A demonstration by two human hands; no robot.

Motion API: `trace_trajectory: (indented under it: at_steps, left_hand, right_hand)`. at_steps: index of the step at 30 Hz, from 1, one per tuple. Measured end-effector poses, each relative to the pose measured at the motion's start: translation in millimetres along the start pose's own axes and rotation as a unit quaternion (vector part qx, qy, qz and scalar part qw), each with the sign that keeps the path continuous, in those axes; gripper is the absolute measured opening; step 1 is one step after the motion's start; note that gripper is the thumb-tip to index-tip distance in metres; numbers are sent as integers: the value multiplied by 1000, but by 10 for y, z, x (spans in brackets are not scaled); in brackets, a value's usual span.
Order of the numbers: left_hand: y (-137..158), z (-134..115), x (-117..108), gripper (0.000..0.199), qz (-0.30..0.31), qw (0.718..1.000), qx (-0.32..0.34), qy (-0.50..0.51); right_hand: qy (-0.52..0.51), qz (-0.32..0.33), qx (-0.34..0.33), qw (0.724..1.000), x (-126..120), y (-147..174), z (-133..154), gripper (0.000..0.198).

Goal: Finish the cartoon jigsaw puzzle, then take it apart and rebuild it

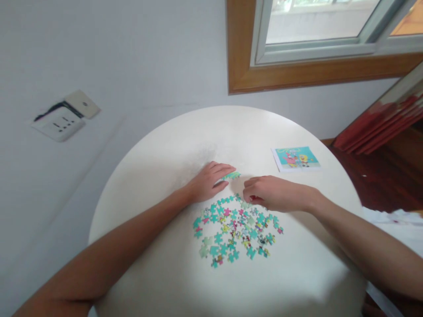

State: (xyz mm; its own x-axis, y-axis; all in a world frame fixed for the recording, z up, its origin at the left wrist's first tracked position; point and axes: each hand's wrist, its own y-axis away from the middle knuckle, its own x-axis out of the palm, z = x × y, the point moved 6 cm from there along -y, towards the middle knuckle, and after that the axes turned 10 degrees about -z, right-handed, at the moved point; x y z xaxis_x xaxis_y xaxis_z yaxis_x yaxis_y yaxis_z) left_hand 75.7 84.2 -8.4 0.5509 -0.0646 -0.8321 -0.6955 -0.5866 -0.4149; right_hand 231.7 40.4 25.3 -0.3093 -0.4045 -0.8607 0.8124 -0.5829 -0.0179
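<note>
Loose jigsaw puzzle pieces (233, 229), mostly turquoise with some pink, yellow and pale green, lie scattered over the white round table (158, 273). Just beyond them is a short strip of joined puzzle pieces (232, 175). My left hand (209, 181) rests at this strip, its fingers stretched out along the far side and the thumb apart on the near side. To the right, my right hand (269, 193) hovers at the far edge of the scattered pieces with its fingers curled together. Whatever is between those fingertips is hidden.
A picture card (296, 158) with two cartoon figures lies at the table's right rear. Behind the table is a white wall with a socket (59, 123) and a wood-framed window (241, 48). A red curtain (380, 121) hangs at the right.
</note>
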Motion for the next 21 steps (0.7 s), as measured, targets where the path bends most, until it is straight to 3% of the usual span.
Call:
trace_trajectory:
  at_steps: [13,18,21]
  left_hand:
    - [15,39,-5,37,-16,999,-25,26]
    - [-1,84,-99,22,-29,996,-64,50]
    - [18,102,-196,16,12,992,-104,69]
  right_hand:
    - [17,-90,36,995,-111,-89,-91,20]
    - [34,-136,70,988,-163,-108,-183,19]
    - [28,-159,88,983,-195,-106,-220,19]
